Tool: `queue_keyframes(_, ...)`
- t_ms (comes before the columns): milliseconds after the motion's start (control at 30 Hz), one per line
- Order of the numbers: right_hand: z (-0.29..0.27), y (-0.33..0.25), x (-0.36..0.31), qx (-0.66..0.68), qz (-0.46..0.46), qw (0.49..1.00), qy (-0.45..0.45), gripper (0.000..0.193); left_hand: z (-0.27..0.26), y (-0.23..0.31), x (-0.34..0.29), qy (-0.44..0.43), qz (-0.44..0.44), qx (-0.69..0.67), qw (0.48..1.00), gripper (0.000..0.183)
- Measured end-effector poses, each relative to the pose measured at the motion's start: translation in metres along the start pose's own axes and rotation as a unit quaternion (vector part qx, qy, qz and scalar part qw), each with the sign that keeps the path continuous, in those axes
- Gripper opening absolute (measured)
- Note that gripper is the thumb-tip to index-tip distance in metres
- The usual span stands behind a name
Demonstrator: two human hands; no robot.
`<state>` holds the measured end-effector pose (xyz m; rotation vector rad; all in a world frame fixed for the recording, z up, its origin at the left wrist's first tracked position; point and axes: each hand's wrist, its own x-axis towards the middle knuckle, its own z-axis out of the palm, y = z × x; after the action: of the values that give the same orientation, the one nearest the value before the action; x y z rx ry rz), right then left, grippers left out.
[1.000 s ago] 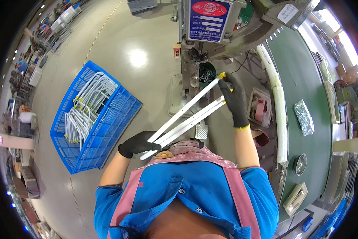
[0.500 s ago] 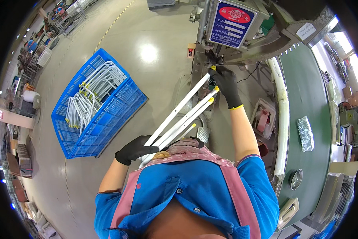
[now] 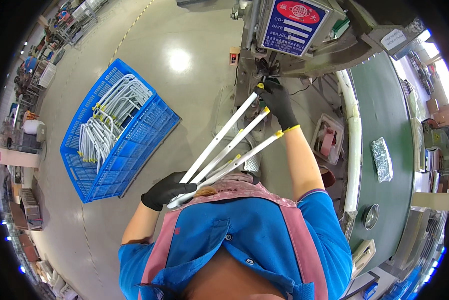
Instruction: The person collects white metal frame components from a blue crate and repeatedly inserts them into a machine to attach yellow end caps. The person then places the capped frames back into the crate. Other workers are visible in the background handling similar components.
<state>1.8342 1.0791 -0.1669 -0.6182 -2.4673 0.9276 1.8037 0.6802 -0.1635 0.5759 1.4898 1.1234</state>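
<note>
The black-gloved left hand (image 3: 168,191) is curled round several white, yellow-tipped metal tubes (image 3: 222,135) mid-frame; the black-gloved right hand (image 3: 279,104) pinches the topmost tip (image 3: 260,85) near the grey metal machine (image 3: 344,59), upper right. Seemingly that end is being positioned, which calls for steady alignment.

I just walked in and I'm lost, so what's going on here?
A person holds several white tubes with yellow tips. The gloved left hand clasps them together at their near ends; the gloved right hand is at one tube's far end, near a machine. A blue basket of bent tubes sits to the left.
</note>
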Motion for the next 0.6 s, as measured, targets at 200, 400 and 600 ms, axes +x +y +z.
queue_keyframes(200,0.016,0.046,-0.008,0.149,0.024,0.987,-0.06,0.042,0.0,-0.008,0.01,-0.006,-0.031,-0.032,0.999,0.047)
queue_keyframes(400,0.011,0.08,-0.03,0.12,0.166,0.971,-0.122,0.037,0.015,-0.014,0.011,0.007,-0.038,-0.042,0.998,0.045)
queue_keyframes(600,0.005,0.073,-0.031,0.197,0.12,0.971,-0.064,0.036,0.046,-0.016,0.012,0.054,-0.004,-0.046,0.997,0.044)
